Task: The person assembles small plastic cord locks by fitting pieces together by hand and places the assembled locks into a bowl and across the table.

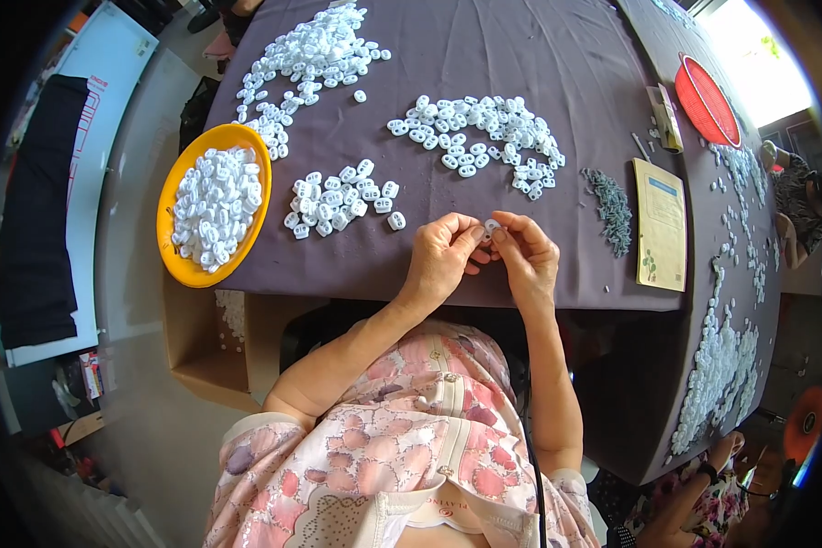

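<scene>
Just over the near edge of the table, my left hand (pixel 441 260) and my right hand (pixel 530 259) meet, fingers pinched together. Between their fingertips is a small white oval plastic piece (pixel 491 225) with dark holes; both hands grip it. Whether a smaller part is in the fingers too, I cannot tell. To the left of my hands lies a small heap of similar white pieces (pixel 333 203). Beyond them spreads another group of white pieces (pixel 484 123). On the right is a pile of small grey-green, screw-like parts (pixel 609 208).
A yellow bowl (pixel 263 205) heaped with white pieces overhangs the left table edge, above a cardboard box (pixel 212 370). A larger white heap (pixel 315 50) lies far left. Right are a tan booklet (pixel 660 224) and a red basket (pixel 706 100). Other people sit beyond the right-hand table.
</scene>
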Tool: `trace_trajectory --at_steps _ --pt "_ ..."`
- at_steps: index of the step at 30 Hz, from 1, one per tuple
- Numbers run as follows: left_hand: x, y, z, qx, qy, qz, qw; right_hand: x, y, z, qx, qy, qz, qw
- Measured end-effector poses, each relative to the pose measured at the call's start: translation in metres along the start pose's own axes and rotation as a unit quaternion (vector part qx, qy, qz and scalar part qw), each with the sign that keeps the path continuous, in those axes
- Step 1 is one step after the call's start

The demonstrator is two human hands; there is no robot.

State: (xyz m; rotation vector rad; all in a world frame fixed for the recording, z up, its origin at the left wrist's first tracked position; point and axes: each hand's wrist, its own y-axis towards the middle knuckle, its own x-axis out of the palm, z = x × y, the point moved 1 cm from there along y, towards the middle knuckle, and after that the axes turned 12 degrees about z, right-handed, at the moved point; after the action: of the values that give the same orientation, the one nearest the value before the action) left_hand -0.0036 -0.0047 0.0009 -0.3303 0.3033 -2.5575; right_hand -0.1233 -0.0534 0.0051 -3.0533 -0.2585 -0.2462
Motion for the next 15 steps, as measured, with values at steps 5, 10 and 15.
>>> trace_trajectory --at_steps 5,10,15 --pt "0.0013 -0.0026 -0.0024 0.051 0.033 0.023 0.998 -0.0027 0.0016 -0.0004 -0.034 -0.061 -0.006 0.998" --pt "0.0019 -0.0036 -0.0007 0.05 0.033 0.049 0.997 0.0003 0.0006 0.0013 -0.044 -0.06 -0.004 0.997" --pt "0.0017 -0.002 -0.0016 0.04 0.029 0.058 0.997 0.0061 0.0 0.0073 -0.059 -0.049 0.01 0.997"
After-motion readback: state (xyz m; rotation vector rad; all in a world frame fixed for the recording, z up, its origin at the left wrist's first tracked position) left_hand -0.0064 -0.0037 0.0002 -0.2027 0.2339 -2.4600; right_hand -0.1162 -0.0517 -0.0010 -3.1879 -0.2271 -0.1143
